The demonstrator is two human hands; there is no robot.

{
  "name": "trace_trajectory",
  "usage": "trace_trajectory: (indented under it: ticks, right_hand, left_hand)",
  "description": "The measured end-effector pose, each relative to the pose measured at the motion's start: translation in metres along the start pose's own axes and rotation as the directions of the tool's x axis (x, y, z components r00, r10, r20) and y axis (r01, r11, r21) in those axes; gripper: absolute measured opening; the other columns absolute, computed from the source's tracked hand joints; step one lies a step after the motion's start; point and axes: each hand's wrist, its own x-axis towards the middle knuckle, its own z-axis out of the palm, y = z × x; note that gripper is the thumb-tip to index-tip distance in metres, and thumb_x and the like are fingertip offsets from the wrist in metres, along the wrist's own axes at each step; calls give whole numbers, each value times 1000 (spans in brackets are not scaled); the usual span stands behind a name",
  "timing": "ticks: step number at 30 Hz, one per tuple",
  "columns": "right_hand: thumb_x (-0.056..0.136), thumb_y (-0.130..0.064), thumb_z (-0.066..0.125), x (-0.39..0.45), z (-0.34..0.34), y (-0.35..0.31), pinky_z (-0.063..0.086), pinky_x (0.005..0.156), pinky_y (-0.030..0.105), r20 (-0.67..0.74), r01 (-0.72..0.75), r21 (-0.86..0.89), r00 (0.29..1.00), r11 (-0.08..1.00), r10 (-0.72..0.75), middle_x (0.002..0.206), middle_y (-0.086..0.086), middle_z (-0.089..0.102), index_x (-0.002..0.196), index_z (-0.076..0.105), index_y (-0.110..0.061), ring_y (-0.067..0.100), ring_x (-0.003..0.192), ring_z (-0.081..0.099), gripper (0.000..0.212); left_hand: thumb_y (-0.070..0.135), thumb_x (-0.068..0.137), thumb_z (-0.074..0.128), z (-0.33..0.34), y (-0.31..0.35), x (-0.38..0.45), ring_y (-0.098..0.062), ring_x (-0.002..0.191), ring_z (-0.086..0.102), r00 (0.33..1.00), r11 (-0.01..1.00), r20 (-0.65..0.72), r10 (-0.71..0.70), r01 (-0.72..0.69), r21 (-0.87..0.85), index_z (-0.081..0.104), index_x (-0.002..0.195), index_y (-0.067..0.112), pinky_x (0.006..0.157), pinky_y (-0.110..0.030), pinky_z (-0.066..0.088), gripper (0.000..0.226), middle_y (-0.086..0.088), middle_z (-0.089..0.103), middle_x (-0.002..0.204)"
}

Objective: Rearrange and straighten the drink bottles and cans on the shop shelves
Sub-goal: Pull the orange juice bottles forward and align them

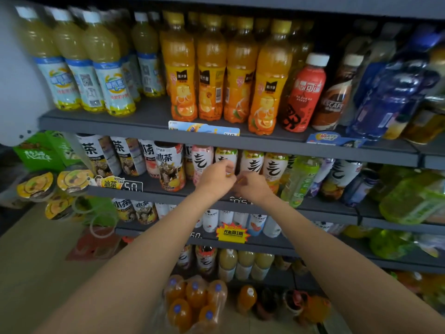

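Reaching in together at the second shelf [216, 196] down, both hands meet in front of a row of short bottles with bold black brush characters. The left hand [215, 180] has its fingers curled at the front of the white-and-yellow bottle [226, 160]; whether its grip has truly closed on the bottle I cannot tell, since the fingertips blur into the label. The right hand [252, 186] sits just beside it, fingers bent inward near the foot of the next bottle [252, 162], and its hold is equally unclear.

By the look of things the job is partly done. On the top shelf the orange juice bottles [212, 73] stand in a fair line, though the rightmost leans forward of its neighbours, and the red bottle [304, 92] and coffee bottle [333, 97] tilt. Far right, the wrapped blue pack [390, 92] and green pack [414, 201] lie slumped.

Room is tight: the shelf above hangs low over the bottle caps, price tags jut from the front lip, and neighbours crowd either side, so anything lifted would likely have to come straight forward.
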Motion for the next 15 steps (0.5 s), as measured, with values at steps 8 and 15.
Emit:
trace_trajectory:
  ticks: [8,15]
  right_hand:
    - [89,-16,57,-26,-99,-61,50,77,39,-632,239,50,760,970,-155,94,9,68,101,60,-6,25,87,63,16]
    - [88,-17,62,8,-120,-79,43,87,37,-478,-61,226,863,972,165,124,20,56,124,43,1,35,114,53,45]
  left_hand:
    - [14,88,55,-55,72,-8,-16,86,56,906,970,-372,203,-238,-52,53,114,11,82,-32,47,26,0,58,101]
    - [18,91,53,-85,76,0,-26,128,40,962,961,-117,245,-225,164,32,143,17,104,-36,36,56,-8,33,144]
